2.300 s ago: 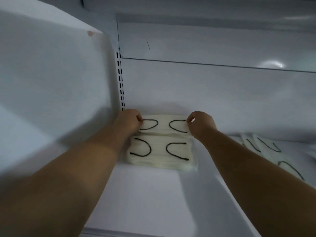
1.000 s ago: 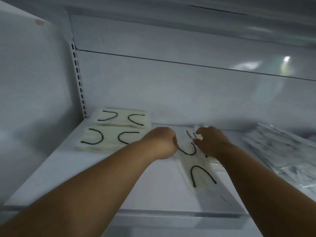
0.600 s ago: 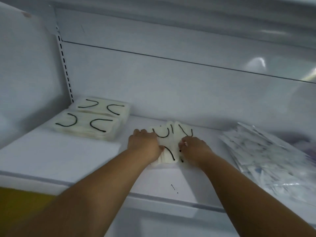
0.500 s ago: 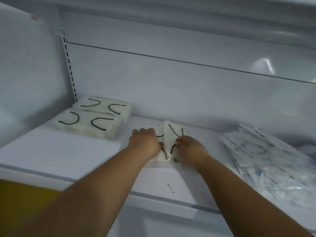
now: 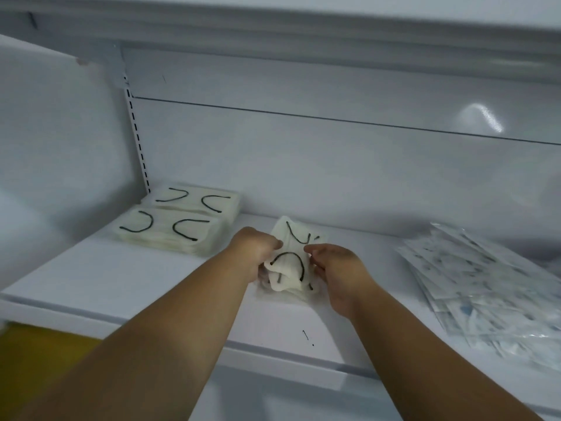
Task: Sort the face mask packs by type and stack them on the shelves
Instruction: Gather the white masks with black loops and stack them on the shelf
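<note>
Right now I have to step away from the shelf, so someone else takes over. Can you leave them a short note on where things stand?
Left hand and right hand both grip a small bundle of white masks with black ear loops, mid-shelf, partly lifted.
Done: two neat stacks of the same white masks sit at the back left corner of the shelf.
Left: add the held bundle to its type, then sort the loose pile of clear-wrapped packs on the right.
</note>
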Available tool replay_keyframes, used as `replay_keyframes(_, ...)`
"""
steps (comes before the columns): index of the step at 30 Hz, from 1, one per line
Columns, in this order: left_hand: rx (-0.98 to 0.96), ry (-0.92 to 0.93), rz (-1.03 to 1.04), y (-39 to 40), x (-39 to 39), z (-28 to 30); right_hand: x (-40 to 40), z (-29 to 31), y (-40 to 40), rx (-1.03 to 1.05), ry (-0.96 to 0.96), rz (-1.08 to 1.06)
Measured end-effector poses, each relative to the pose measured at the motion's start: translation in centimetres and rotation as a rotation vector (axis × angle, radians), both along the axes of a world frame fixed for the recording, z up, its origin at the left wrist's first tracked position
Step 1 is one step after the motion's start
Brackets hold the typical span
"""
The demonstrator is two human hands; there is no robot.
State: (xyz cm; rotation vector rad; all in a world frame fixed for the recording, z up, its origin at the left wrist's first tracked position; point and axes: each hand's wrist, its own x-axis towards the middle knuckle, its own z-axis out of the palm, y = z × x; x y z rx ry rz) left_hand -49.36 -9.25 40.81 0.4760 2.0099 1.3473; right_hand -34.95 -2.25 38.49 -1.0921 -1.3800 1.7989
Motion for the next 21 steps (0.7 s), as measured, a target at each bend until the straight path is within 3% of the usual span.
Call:
replay_keyframes(3, 0.035, -0.106, -0.023, 0.0, -0.7, 0.1, 0.0, 0.0, -0.2, -0.01, 0.044, -0.012)
replay_keyframes(6, 0.057, -0.055, -0.084, 0.2, -1.0, -0.1, 0.0, -0.1, -0.4, -0.039, 0.146, -0.077)
replay_keyframes(9, 0.231, -0.112, -0.15, 0.0, -1.3, -0.2, -0.1, -1.0, 0.2, 0.031, 0.087, -0.171)
replay_keyframes(14, 0.477, -0.199, -0.247, -1.5, -0.8, 0.0, -0.3, 0.4, -0.1, -0.045, 0.235, 0.068)
replay_keyframes(18, 0.483, -0.062, -0.43, -2.5, -0.9, -0.2, -1.0, 1.9, -0.9, 0.043, 0.338, 0.042)
replay_keyframes(21, 0.409, 0.092, -0.458, -3.7, -1.3, 0.3, -1.5, 2.6, -1.3, 0.117, 0.349, 0.099)
